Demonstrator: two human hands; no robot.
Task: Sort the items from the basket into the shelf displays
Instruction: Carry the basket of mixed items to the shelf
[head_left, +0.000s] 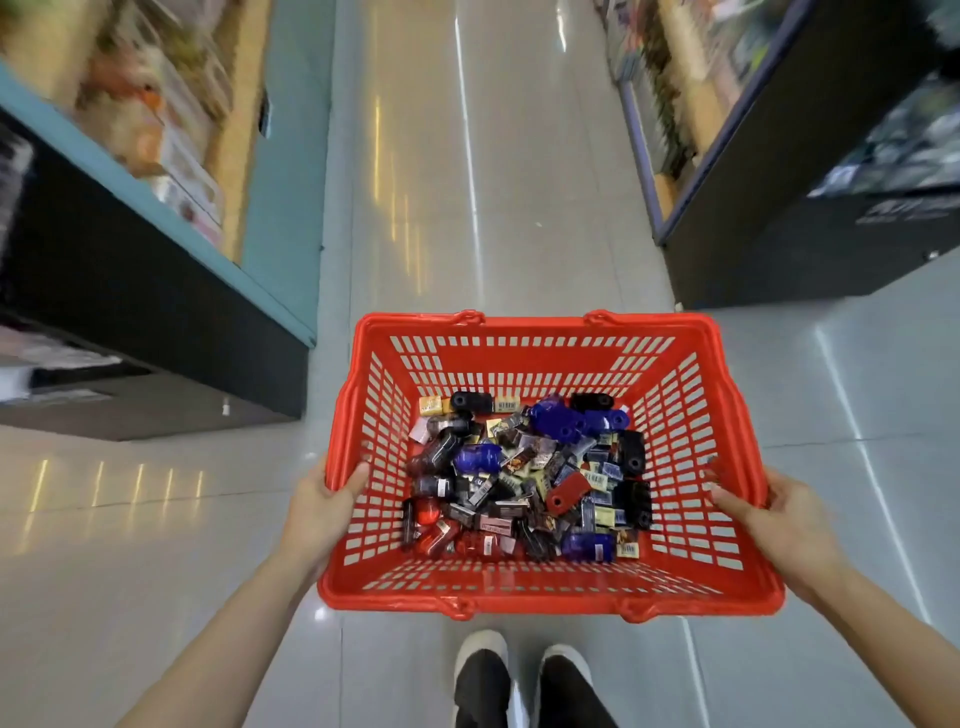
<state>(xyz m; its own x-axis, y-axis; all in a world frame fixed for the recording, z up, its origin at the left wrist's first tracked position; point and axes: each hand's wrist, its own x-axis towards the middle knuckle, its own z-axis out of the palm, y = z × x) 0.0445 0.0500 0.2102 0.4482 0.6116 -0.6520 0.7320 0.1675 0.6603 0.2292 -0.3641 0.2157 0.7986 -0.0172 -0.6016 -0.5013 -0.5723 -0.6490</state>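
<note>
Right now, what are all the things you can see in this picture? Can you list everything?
basket: one, red plastic, held up over the aisle floor
small packets: a heap too many to count, mostly black, blue, red and yellow, in the bottom of the basket
left shelves: one teal-edged unit, blurred goods, along the left of the aisle
right shelves: one dark unit, blurred goods, along the right
floor: pale, glossy tiles, running down the middle
shoes: two, dark with white edges, below the basket
left hand: grips the basket's left rim
right hand: grips the basket's right rim
</note>
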